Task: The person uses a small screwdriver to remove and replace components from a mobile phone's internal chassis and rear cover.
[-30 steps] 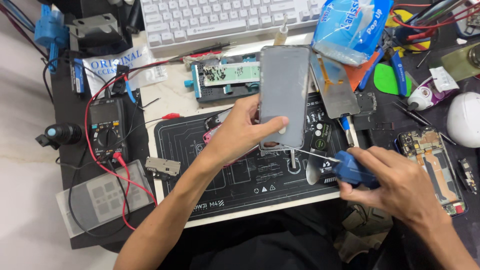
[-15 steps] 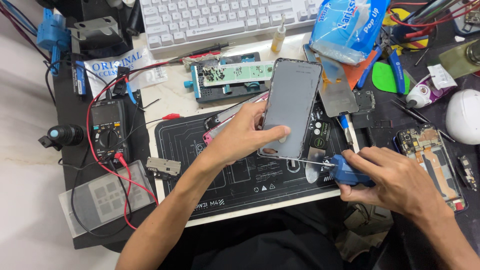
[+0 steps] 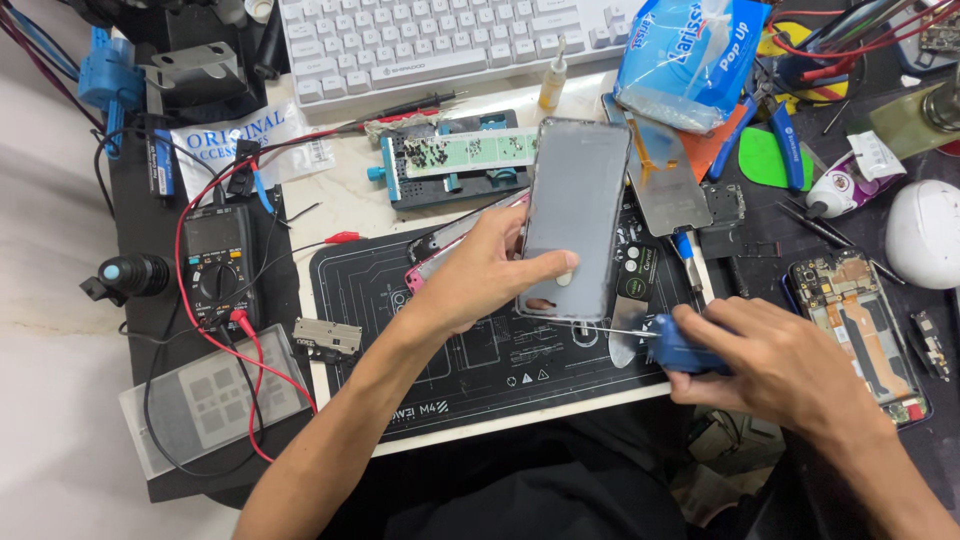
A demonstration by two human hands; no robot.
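The left hand (image 3: pixel 480 275) is clamped on a dark phone back panel (image 3: pixel 575 215), thumb pressed flat across its lower face and the fingers tucked behind it, holding it tilted up above the black work mat (image 3: pixel 400 300). Just under that hand lies a phone body with a pink edge (image 3: pixel 440 250), partly hidden by the fingers. The right hand (image 3: pixel 790 370) is closed around a blue-handled screwdriver (image 3: pixel 680 350), whose thin metal shaft points left and reaches the panel's bottom edge. Whether the tip actually touches the panel I cannot tell.

The two hands sit near each other over the mat, each busy with its own thing. Beside the screwdriver, a flat metal pry tool (image 3: pixel 628 335) lies on the mat. To the right of the raised panel rests a grey screen part (image 3: pixel 665 180), and further right, on the dark part of the desk (image 3: pixel 60 330), an opened phone (image 3: pixel 860 325) shows its insides. A multimeter (image 3: pixel 215 265) with red and black leads stands at the left of the mat, with a small metal plate (image 3: pixel 327 338) just beside the mat's edge. Behind the mat is a blue board holder (image 3: pixel 455 165), then a white keyboard (image 3: pixel 440 40) and a blue tissue pack (image 3: pixel 690 55).
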